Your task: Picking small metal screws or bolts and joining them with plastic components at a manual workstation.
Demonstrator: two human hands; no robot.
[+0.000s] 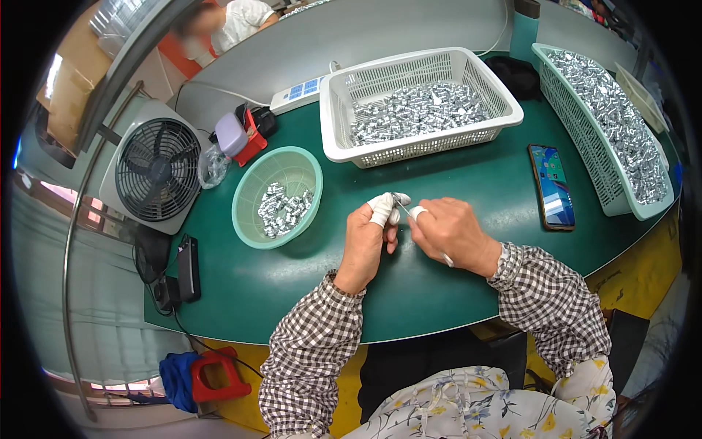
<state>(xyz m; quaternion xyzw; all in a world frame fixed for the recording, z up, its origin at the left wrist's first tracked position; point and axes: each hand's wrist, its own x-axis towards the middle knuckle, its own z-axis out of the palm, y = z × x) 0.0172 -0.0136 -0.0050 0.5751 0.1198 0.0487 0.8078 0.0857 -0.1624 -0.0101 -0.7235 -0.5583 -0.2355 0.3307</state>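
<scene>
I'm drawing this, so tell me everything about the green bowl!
The green bowl is round and pale, plastic by its look, with a smooth rim and a faint grid inside. It stands open side up on the dark green table, left of the left hand. Small silver pieces lie loosely in it, and no hand touches it.

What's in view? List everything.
Table: one, green, centre
White basket: one, white, back
Green basket: one, green, right
Bowl: one, green, left
Metal parts: many, silver, baskets, bowl
Phone: one, blue screen, right
Power strip: one, white, back
Box: one, purple, left
Fan: one, grey, left
Bag: one, clear, left
Adapters: apparently two, black, left
Bottle: one, teal, back
Stool: one, red, floor
Person: one, white shirt, back
Tool: one, white end, right hand
Left hand: one, white tape, centre
Right hand: one, white tape, centre
</scene>
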